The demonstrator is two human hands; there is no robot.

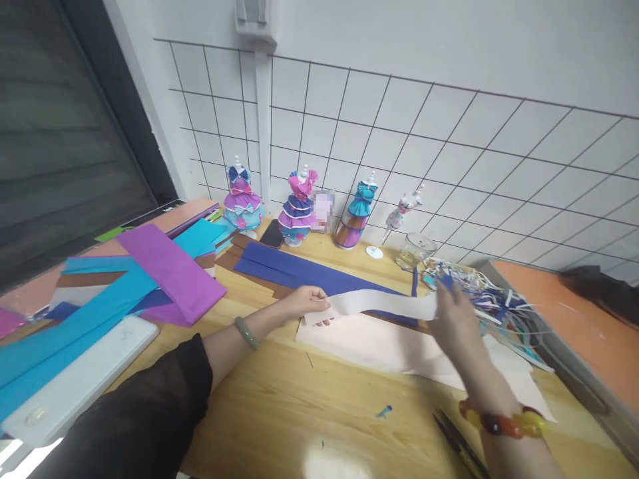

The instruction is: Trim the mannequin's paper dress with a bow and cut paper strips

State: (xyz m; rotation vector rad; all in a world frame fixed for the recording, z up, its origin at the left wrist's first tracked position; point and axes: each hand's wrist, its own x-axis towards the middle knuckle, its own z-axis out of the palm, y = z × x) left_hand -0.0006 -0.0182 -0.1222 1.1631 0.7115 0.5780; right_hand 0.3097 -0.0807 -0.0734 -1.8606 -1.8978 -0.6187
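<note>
A narrow white strip (382,303), paper or thin cloth, stretches between my two hands above the table. My left hand (305,305) pinches its left end, with a green bangle on that wrist. The strip's right end meets my right hand (455,322), which is smeared by motion but has its fingers closed around it. Below the strip lies a wide pale pink sheet (369,342), its right part behind my right forearm. Just beyond it rests a folded dark blue piece (294,269). A black pointed tool (456,439) lies beside my right forearm, partly cut off by the frame.
Several small dress forms stand along the back, such as a purple-skirted one (243,206) and a tilted one (403,209). A glass (415,250) and tangled strips (492,299) are at right. Purple (172,269) and turquoise (94,319) sheets and a white bar-shaped device (82,379) occupy the left.
</note>
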